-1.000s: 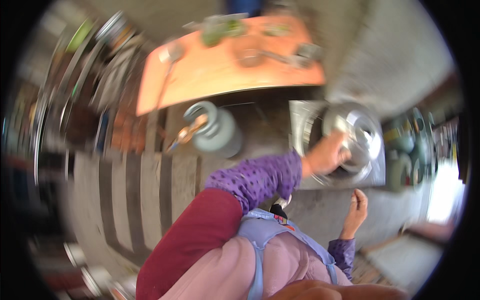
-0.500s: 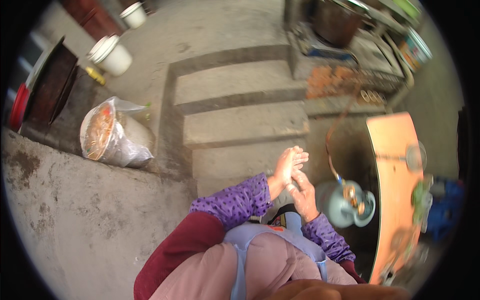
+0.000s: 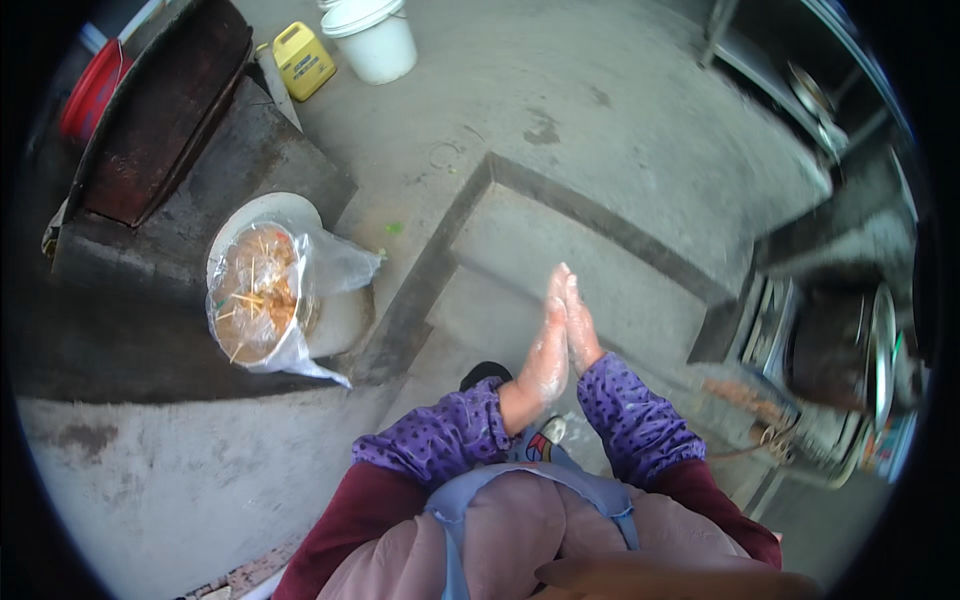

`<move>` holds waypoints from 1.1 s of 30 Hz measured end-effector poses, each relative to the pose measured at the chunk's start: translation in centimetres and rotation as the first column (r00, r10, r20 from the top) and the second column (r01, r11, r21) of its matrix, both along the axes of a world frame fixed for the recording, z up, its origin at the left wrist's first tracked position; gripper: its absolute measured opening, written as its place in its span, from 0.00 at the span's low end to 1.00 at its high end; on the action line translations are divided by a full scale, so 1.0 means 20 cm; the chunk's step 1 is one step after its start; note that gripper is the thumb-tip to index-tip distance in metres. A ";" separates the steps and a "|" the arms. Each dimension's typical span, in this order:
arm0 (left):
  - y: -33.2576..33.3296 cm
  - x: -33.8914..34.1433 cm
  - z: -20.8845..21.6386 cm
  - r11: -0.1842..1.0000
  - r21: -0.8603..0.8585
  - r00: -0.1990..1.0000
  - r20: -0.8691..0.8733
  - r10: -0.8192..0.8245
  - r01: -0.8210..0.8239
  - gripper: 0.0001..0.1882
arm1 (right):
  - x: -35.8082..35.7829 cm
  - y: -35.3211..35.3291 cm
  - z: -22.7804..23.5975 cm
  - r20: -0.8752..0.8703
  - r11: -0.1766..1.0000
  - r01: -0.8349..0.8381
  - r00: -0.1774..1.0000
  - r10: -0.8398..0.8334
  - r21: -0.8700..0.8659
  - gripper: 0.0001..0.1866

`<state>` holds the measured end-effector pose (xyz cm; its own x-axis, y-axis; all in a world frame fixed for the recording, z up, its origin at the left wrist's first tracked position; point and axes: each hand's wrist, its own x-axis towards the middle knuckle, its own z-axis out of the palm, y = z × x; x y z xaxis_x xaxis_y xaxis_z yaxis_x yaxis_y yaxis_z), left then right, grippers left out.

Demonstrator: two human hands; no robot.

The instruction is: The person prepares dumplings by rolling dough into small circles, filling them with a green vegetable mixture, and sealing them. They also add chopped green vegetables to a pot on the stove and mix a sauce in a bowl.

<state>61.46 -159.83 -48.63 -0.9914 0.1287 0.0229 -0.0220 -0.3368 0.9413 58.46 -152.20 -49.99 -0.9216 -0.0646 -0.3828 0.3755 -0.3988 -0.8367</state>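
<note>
We see the left hand (image 3: 543,352) and the right hand (image 3: 579,325) pressed flat together, palm against palm, fingers straight. They hold nothing, above the concrete steps (image 3: 520,240).

The palms of the left hand (image 3: 545,352) and right hand (image 3: 580,330) are pressed flat together, so nothing between them can be seen. The red basin (image 3: 90,90) is cut off at the upper left edge, and the white bucket (image 3: 378,38) at the top edge. The stove and pots (image 3: 835,360) at the right rim are smeared with blur, and what fills the plastic-covered bowl (image 3: 255,290) can't be made out.
</note>
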 end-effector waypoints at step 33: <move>-0.80 -5.34 1.98 0.434 0.895 0.900 0.271 -0.341 -0.105 0.43 | -5.23 -0.57 2.16 -0.477 0.548 -0.042 0.439 0.761 0.836 0.17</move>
